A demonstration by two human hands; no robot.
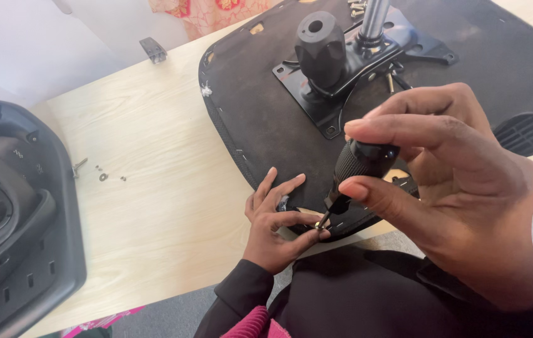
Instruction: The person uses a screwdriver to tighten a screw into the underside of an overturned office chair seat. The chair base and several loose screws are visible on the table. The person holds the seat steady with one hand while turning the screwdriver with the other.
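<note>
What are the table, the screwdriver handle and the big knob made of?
Table: looks like pale wood or wood-look laminate, showing grain lines, matte. Screwdriver handle: likely black plastic or rubber, with fine ribbed grip. Knob: probably hard black plastic, moulded ridges, dull sheen.

The screwdriver (357, 172) tip is hiding behind the left hand (277, 220) fingertips. At nine o'clock, the black plastic chair back (16, 219) is running off frame. Tiny screws (102, 175) are blurring.

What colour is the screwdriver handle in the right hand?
Black, with a knurled grip; the screwdriver handle shows best in the head view.
</note>
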